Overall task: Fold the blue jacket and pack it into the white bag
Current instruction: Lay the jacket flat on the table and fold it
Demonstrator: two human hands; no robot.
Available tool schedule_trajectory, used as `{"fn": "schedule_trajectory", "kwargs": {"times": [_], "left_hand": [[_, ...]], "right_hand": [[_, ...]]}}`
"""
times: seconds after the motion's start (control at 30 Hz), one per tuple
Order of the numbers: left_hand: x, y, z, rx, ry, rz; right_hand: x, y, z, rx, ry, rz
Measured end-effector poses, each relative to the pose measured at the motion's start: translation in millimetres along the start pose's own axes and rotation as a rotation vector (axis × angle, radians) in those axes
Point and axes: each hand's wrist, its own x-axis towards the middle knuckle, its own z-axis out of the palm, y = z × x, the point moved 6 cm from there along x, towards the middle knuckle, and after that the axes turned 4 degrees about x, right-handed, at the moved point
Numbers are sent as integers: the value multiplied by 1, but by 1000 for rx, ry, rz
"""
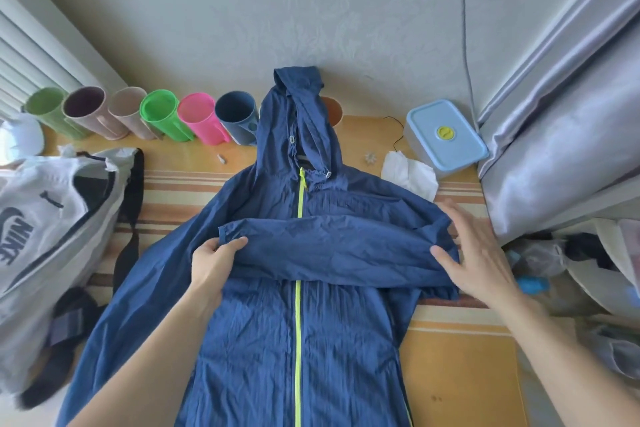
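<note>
The blue jacket (301, 333) lies face up on the table, its yellow-green zip closed and its hood propped against the wall. Its right sleeve is folded across the chest. My left hand (213, 263) pinches that sleeve's cuff near the jacket's left side. My right hand (474, 253) is open with fingers spread, resting flat at the folded shoulder on the right. The other sleeve stretches down to the left. The white bag (48, 218), with a dark logo and dark straps, lies at the table's left edge.
A row of coloured cups (162, 116) lies against the wall behind the jacket. A light blue lidded box (445, 135) and a crumpled white tissue (410, 175) sit at the back right. Grey curtain (561, 135) and clutter border the right side.
</note>
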Motion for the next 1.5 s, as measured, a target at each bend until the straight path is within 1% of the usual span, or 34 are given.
{"fn": "schedule_trajectory", "kwargs": {"times": [0.07, 0.1, 0.13, 0.2, 0.23, 0.27, 0.3, 0.33, 0.37, 0.4, 0.43, 0.47, 0.53, 0.57, 0.63, 0.7, 0.73, 0.8, 0.83, 0.87, 0.9, 0.93, 0.97, 1.0, 1.03, 1.07, 1.17, 1.23, 1.3, 1.33, 1.37, 1.4, 1.43, 1.5], "left_hand": [[1, 1, -5, 23, 55, 55], [2, 1, -10, 24, 101, 87], [1, 2, -16, 45, 153, 116], [2, 3, -27, 153, 238, 178], [2, 3, -30, 219, 269, 201], [-1, 4, -32, 268, 292, 230], [-4, 4, -32, 323, 311, 289], [-9, 6, -30, 408, 347, 401], [-15, 9, -26, 526, 387, 566], [-19, 11, -17, 671, 389, 744], [-17, 6, -6, 822, 337, 877], [-12, -4, 4, 970, 241, 904], [2, -23, 12, 1157, 45, 769], [6, -30, 11, 1184, -2, 711], [2, -27, 0, 1133, 7, 715], [-16, -17, -28, 1038, 131, 776], [-27, -14, -49, 998, 214, 803], [-53, -19, -99, 961, 411, 800], [-63, -26, -128, 943, 519, 741], [-69, -38, -157, 922, 593, 623], [-69, -53, -184, 904, 632, 457], [-67, -72, -209, 909, 621, 280], [-63, -92, -228, 921, 544, 136], [-62, -104, -240, 932, 452, 45], [-56, -116, -250, 912, 369, 9], [-53, -120, -257, 862, 313, 15], [-42, -115, -273, 640, 320, 85], [-43, -107, -272, 718, 304, 111], [-40, -116, -262, 895, 226, 90], [-45, -119, -256, 940, 176, 64], [-42, -126, -253, 914, 138, 84], [-47, -126, -249, 826, 110, 96], [-47, -128, -248, 683, 98, 128], [-48, -121, -256, 313, 102, 89]], "right_hand": [[23, -4, 14, -114, -294, 74], [32, -3, 19, -111, -344, 103], [43, -6, 18, -51, -298, 122], [59, -9, 11, 52, -114, 192], [65, -15, 10, 3, -33, 194], [66, -26, 14, -86, 21, 161], [63, -43, 21, -146, 99, 82], [55, -65, 32, -154, 181, -41], [46, -90, 46, -148, 224, -181], [36, -111, 65, -162, 202, -307], [30, -122, 89, -203, 114, -385], [27, -125, 114, -264, -2, -405], [25, -113, 149, -385, -188, -355], [26, -106, 158, -423, -228, -315], [26, -104, 163, -440, -248, -260], [20, -130, 159, -381, -203, -237], [12, -155, 155, -323, -159, -253], [-19, -214, 155, -125, -91, -329], [-40, -244, 162, -10, -123, -333], [-61, -273, 175, 102, -226, -302], [-81, -299, 192, 202, -379, -231], [-101, -320, 214, 298, -539, -133], [-118, -337, 237, 378, -673, -24], [-130, -352, 259, 442, -771, 75], [-138, -364, 278, 504, -836, 167], [-143, -375, 292, 571, -864, 252], [-146, -391, 314, 771, -820, 466], [-146, -394, 322, 874, -756, 579], [-145, -396, 332, 961, -704, 670], [-145, -399, 338, 986, -711, 703], [-146, -404, 341, 993, -733, 714], [-148, -409, 341, 1000, -749, 712], [-148, -413, 339, 1008, -760, 702], [-142, -419, 319, 1058, -740, 655]]}}
